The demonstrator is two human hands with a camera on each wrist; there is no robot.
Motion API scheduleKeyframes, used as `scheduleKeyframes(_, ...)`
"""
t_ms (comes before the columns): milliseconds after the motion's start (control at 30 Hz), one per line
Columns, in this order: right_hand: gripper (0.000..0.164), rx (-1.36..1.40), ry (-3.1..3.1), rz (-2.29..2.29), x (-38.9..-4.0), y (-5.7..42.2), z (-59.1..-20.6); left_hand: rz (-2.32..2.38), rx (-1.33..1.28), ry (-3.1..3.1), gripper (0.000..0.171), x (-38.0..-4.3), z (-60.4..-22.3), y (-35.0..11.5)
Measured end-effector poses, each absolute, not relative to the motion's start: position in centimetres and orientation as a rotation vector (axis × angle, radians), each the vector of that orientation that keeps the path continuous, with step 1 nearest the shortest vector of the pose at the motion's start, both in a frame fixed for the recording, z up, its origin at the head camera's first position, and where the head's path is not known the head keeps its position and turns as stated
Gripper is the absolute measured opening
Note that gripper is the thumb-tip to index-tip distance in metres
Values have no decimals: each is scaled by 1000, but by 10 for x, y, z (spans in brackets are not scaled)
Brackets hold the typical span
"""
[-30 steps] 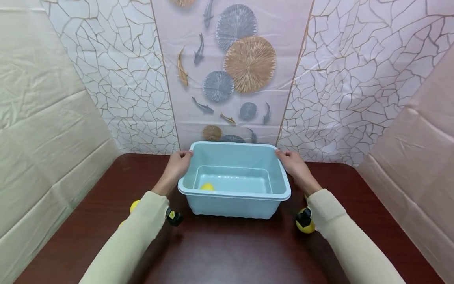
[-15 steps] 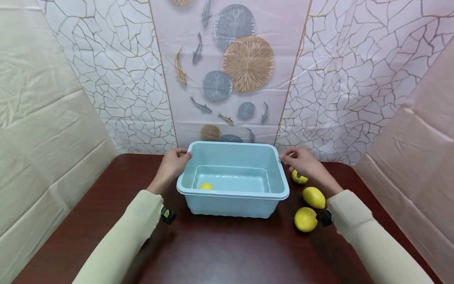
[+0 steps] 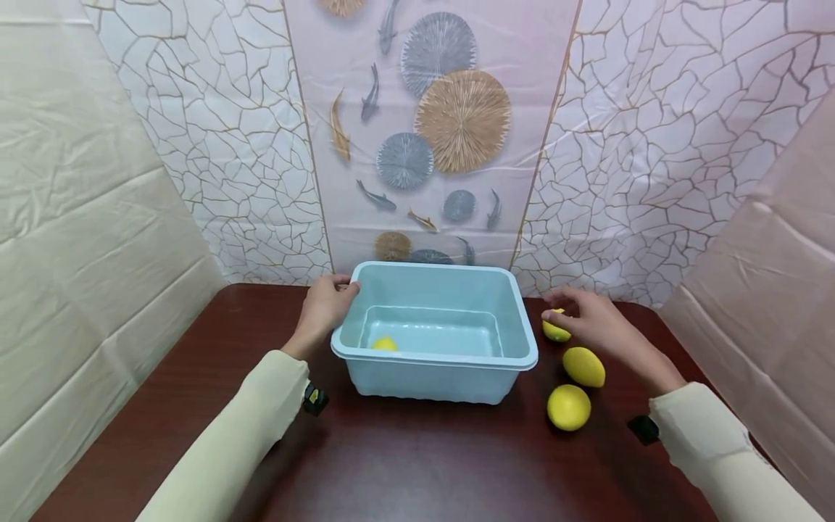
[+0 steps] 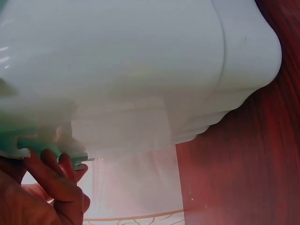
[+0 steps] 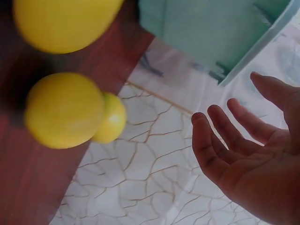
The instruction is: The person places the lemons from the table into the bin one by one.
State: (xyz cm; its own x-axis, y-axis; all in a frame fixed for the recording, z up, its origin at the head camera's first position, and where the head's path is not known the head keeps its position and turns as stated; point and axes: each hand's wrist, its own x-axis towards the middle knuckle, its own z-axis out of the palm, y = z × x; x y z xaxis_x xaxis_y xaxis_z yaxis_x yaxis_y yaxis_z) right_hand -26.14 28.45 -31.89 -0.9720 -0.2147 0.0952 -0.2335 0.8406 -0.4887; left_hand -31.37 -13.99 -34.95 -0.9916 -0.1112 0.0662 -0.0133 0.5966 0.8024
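A left hand (image 3: pixel 326 301) is gripping a glossy, pale-blue rectangular basin (image 3: pixel 427 380) with rounded corners; the right hand (image 3: pixel 592 317), fingers relaxed, is hovering near yellow fruit (image 3: pixel 583 367).

Holds glossy pale tub (image 4: pixel 131 56) with left hand (image 4: pixel 33 204); shows its wavy lower edge against reddish table (image 4: pixel 239 178), near the table edge bordering pale cloth (image 4: pixel 136 183).

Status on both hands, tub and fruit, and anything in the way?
Left hand at tub, left side, grip unclear. Right hand off tub, holding nothing. Tub upright on table, yellow fruit inside, partly hidden. Possibly in the way: three fruits at tub's right.
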Motion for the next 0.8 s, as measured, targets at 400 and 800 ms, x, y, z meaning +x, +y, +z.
scheduleKeyframes(400, 48, 487, -3005, 591, -254, 323, -349, -1439, 130, -2677, 45, -318, -354, -138)
scheduleKeyframes(800, 56, 526, -3041, 678, -247, 350, -374, -1460, 108, -2667, 46, -321, -359, -142)
